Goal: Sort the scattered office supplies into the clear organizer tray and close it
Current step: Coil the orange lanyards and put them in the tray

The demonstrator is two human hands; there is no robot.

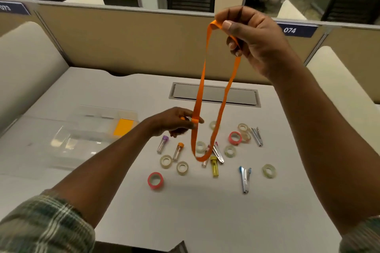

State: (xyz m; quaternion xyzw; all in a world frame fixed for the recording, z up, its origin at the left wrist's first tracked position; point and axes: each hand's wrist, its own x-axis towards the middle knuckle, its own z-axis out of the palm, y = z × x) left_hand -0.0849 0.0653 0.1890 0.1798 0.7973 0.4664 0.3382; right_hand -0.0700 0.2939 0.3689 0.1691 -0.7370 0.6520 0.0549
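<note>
The grey desk (82, 170) carries nearly all the work not yet done. At its left stands the clear organizer tray (88, 131), lid open, and the only thing plainly inside it is an orange pad (123, 127) in a far compartment; the plastic is blurred, so other contents cannot be ruled out.

The orange lanyard (202, 88) is the item in hand and hangs in a long loop above the scattered pile. The right hand (253, 41) is raised high with thumb and fingers pinched shut on the top fold of the strap. The left hand (176, 122) is lower, just right of the tray, fingers closed on the metal clip end of the same strap.

Still loose on the desk, well apart from the tray, are two pink tape rolls (155, 180), several clear tape rolls (182, 168), three staple removers (245, 178) and small capped tubes (214, 166).

Judging from this, sorting has barely begun: the lanyard needs folding and stowing, everything else remains, and the lid is yet to be shut.
</note>
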